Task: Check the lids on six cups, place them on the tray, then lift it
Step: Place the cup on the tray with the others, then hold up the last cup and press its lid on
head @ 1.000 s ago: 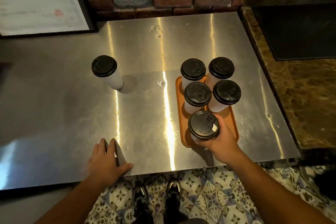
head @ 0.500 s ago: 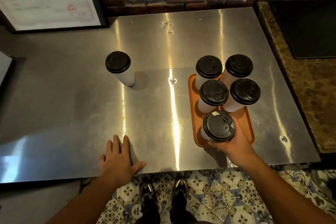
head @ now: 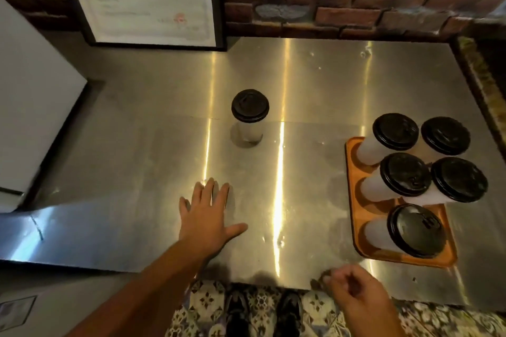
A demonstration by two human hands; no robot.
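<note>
An orange tray (head: 353,194) lies at the right of the steel counter and carries several white cups with black lids. The nearest of them (head: 416,230) stands at the tray's front. One more lidded white cup (head: 249,117) stands alone on the counter, left of the tray. My left hand (head: 205,219) hovers flat with spread fingers over the counter, in front of the lone cup and apart from it. My right hand (head: 356,293) hangs at the counter's front edge with loosely curled fingers and holds nothing.
A framed document (head: 147,0) leans on the brick wall at the back. A white appliance (head: 30,107) stands at the left. A marble ledge (head: 484,82) borders the counter on the right. My shoes (head: 262,312) show on the patterned floor tiles below.
My right hand has let go of the front cup on the tray and drawn back to the counter's edge. My left hand has moved forward toward the lone cup. The view has swung left.
</note>
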